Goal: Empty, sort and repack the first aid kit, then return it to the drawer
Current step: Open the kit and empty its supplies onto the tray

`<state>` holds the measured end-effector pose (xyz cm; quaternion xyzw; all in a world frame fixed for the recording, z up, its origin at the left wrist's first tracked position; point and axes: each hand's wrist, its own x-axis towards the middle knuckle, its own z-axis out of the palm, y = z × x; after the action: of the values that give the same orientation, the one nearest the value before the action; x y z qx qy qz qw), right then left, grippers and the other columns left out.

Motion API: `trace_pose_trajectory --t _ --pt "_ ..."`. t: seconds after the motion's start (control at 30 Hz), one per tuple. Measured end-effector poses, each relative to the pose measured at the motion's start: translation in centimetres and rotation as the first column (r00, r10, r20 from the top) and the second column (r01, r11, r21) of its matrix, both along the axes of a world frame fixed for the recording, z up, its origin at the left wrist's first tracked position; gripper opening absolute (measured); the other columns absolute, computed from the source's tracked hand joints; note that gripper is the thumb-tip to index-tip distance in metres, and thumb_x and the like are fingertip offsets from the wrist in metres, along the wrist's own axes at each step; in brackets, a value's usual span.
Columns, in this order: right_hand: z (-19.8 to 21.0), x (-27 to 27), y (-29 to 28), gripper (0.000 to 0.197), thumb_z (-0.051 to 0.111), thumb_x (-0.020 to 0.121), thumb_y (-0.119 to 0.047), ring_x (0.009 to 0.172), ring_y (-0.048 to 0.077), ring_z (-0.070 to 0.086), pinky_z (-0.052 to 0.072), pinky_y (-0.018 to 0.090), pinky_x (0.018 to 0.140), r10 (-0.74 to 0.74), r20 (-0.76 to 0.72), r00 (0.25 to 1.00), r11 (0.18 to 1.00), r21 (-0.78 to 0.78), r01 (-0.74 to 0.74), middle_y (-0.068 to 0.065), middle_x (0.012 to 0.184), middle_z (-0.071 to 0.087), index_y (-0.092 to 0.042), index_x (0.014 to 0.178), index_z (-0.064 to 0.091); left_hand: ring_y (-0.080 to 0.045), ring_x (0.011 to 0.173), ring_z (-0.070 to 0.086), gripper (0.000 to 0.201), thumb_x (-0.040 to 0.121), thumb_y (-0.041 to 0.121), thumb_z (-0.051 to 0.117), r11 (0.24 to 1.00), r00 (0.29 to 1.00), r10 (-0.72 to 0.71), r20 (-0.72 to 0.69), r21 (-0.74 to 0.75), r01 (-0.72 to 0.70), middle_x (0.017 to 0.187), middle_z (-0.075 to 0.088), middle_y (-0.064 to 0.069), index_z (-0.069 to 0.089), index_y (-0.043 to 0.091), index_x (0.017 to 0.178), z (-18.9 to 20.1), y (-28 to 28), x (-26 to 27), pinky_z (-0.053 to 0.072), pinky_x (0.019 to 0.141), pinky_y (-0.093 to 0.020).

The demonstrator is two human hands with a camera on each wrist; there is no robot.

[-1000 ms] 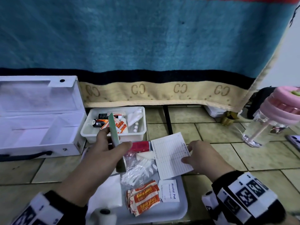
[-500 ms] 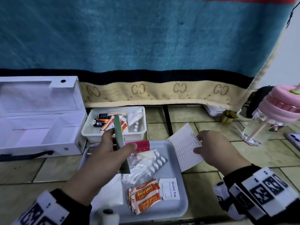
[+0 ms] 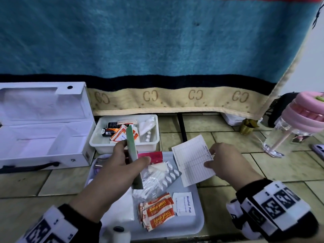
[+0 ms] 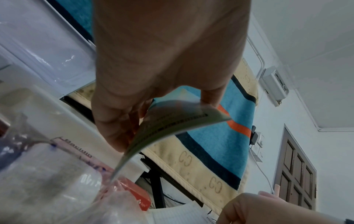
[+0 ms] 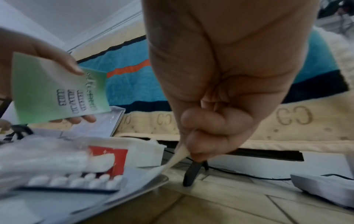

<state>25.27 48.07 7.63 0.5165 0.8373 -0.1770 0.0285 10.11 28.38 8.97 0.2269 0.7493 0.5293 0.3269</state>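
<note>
The white first aid box (image 3: 43,144) stands open and empty at the left. My left hand (image 3: 122,165) pinches a green card (image 3: 133,155) (image 5: 57,91) (image 4: 172,121) upright above the grey tray (image 3: 196,223). My right hand (image 3: 226,163) pinches the right edge of a white ruled card (image 3: 191,160) (image 5: 172,160) over the tray's right rim. On the tray lie a blister strip of white pills (image 3: 171,176) (image 5: 76,181), plaster packets (image 3: 157,211), an alcohol pad (image 3: 184,204), a red packet (image 3: 152,156) and clear bags (image 3: 150,183).
A small white tub (image 3: 98,146) behind the tray holds batteries, plasters and pills. A pink-lidded bottle (image 3: 294,125) stands at the right. A blue blanket (image 3: 157,41) hangs over the back. A tape roll (image 3: 117,234) sits at the tray's near edge.
My right hand lifted the ruled card off the tray, swung it right, then brought it back a little over the tray's right rim. The left hand with the green card barely moved.
</note>
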Motion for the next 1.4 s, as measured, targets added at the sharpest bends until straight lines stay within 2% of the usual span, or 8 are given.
trace_pose_trajectory --t 0.23,0.6,0.7,0.83,0.93,1.0,1.13,1.4 --pt "-0.7 -1.6 -1.1 0.041 0.076 0.077 -0.028 0.086 0.024 0.068 0.057 0.032 0.075 0.045 0.042 0.998 0.993 -0.107 -0.041 0.009 0.102 0.067 -0.007 0.109 0.061 -0.013 0.098 0.060 0.046 0.084 0.028 0.064 1.000 1.000 -0.012 -0.014 -0.002 0.012 0.103 0.064 0.008 0.042 0.036 0.124 0.1 0.0 -0.2 0.049 0.079 -0.029" --pt "-1.4 -1.8 -1.5 0.033 0.074 0.076 -0.034 0.088 0.019 0.064 0.045 0.025 0.065 0.111 0.097 0.989 0.992 -0.073 -0.105 0.002 0.099 0.066 -0.014 0.101 0.064 -0.011 0.095 0.061 0.051 0.087 0.020 0.060 0.999 0.998 -0.035 0.051 0.015 0.034 0.102 0.064 0.010 0.035 0.040 0.127 0.3 0.2 0.0 0.045 0.066 -0.024" --pt "-0.5 -1.3 -1.4 0.034 0.071 0.078 -0.041 0.088 0.018 0.062 0.045 0.026 0.068 0.104 0.112 0.988 0.995 -0.010 -0.103 0.002 0.101 0.066 -0.014 0.096 0.062 -0.016 0.097 0.062 0.042 0.082 0.019 0.055 1.000 0.997 -0.024 0.068 0.021 0.023 0.102 0.067 0.009 0.045 0.040 0.117 0.4 0.3 -0.1 0.051 0.079 -0.034" --pt "1.5 -1.1 -2.2 0.033 0.059 0.087 -0.047 0.082 0.014 0.063 0.047 0.025 0.069 0.119 -0.250 0.961 0.989 -0.060 -0.138 -0.001 0.096 0.067 -0.020 0.106 0.065 -0.021 0.090 0.063 0.033 0.084 0.013 0.044 0.997 0.995 0.025 0.095 0.066 -0.032 0.095 0.070 0.004 0.056 0.037 0.102 0.2 0.9 0.1 0.049 0.073 -0.032" --pt "2.2 -1.7 -3.7 0.024 0.057 0.090 -0.039 0.068 0.012 0.063 0.046 0.024 0.058 0.087 -0.461 0.883 0.907 -0.330 -0.262 -0.001 0.088 0.070 -0.020 0.103 0.064 0.007 0.063 0.061 0.030 0.097 0.005 0.033 0.994 0.999 -0.029 0.031 0.111 0.026 0.077 0.065 0.018 0.056 0.020 0.107 0.4 1.3 1.0 0.043 0.050 -0.009" --pt "2.1 -2.0 -4.4 0.015 0.059 0.091 -0.031 0.061 0.010 0.060 0.041 0.021 0.050 0.048 -0.525 0.850 0.846 -0.431 -0.314 -0.002 0.081 0.070 -0.018 0.097 0.064 0.014 0.058 0.059 0.027 0.098 0.009 0.035 0.989 0.997 -0.075 0.008 0.130 0.073 0.072 0.067 0.026 0.057 0.025 0.103 0.5 1.7 1.7 0.040 0.045 -0.003" --pt "2.0 -1.9 -4.2 0.013 0.058 0.091 -0.011 0.044 0.008 0.048 0.032 0.015 0.039 -0.073 -0.610 0.789 0.818 -0.489 -0.303 -0.001 0.063 0.064 -0.013 0.078 0.061 0.004 0.072 0.069 0.024 0.098 0.017 0.042 0.991 0.996 -0.085 0.008 0.108 0.083 0.086 0.072 0.023 0.057 0.035 0.099 0.2 2.7 1.9 0.051 0.055 -0.012" --pt "2.0 -1.6 -3.7 0.019 0.061 0.090 -0.013 0.044 0.008 0.049 0.031 0.015 0.040 -0.037 -0.632 0.774 0.792 -0.492 -0.363 0.006 0.072 0.066 0.006 0.088 0.062 -0.005 0.081 0.071 0.019 0.095 0.019 0.052 0.989 0.990 -0.119 -0.076 0.081 0.125 0.094 0.072 0.017 0.059 0.036 0.101 0.6 3.2 1.6 0.058 0.068 -0.026"
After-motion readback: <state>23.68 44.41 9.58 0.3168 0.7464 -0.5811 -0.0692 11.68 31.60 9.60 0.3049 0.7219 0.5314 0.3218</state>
